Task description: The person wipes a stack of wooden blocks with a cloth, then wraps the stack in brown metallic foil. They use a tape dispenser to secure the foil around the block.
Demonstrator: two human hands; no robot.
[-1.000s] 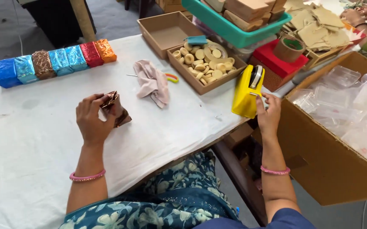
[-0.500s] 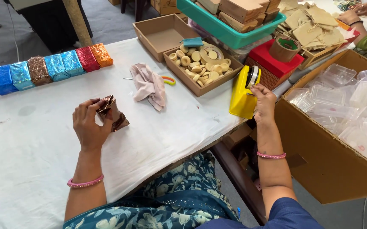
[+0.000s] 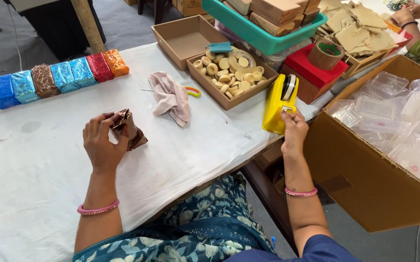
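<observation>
The left hand [image 3: 101, 143] grips a small parcel [image 3: 128, 129] wrapped in shiny, crinkled brown foil, its top folds pinched shut, its base resting on the white bench [image 3: 40, 165]. The right hand [image 3: 293, 130] pinches a strip of clear tape at the front of the yellow tape dispenser [image 3: 277, 104] on the bench edge. Farther back lie a pink cloth [image 3: 171, 98] and a row of foil-wrapped blocks [image 3: 57, 76] in blue, brown, red and orange.

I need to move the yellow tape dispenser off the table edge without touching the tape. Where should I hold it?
Grip the yellow plastic tape dispenser by its flat side walls low on the wedge-shaped body, coming from above and the left. The tape roll sits at the top, and the right hand is at its cutter end.
</observation>
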